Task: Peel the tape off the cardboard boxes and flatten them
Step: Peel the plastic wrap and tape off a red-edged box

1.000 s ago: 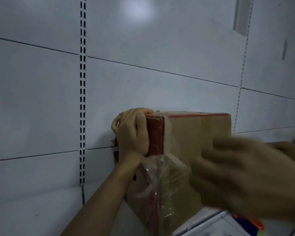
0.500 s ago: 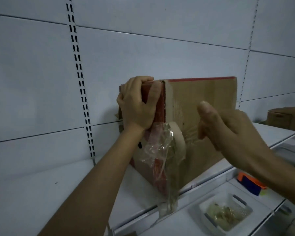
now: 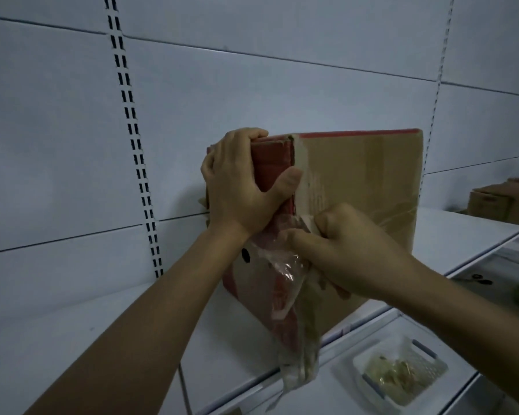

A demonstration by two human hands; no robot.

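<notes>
Grip: L hand [image 3: 237,187] clamps the top-left corner of the cardboard box [image 3: 357,181], fingers curled over the top edge, thumb pressed flat on the brown face beside the seam. R hand [image 3: 348,250] pinches the tape [image 3: 291,283] btwn thumb + curled fingers, right at the seam, about midway down the box.

Shelf [image 3: 102,339]: white, carries the box; back panel [image 3: 282,100] behind it.

Box: stands on end, mid-shelf, lower corner reaching the front edge, top near the back panel. Red narrow side faces L, brown face to the front. Prob. stood up so the taped corner seam faces the person. L hand acts as the brace, so a pull on the tape doesn't drag or tip the box.

Tape: clear, crumpled strip, loose end hangs past the shelf's front edge. Upper part looks stuck along the seam under the L thumb. Peel approx half done on this seam (est.); box not flattened yet.

2nd box [image 3: 492,202]: far R end of shelf, well apart, flaps up.

Tray [image 3: 399,372]: small, clear plastic, on the lower shelf below the front edge. Contents too dim to ID.
</notes>
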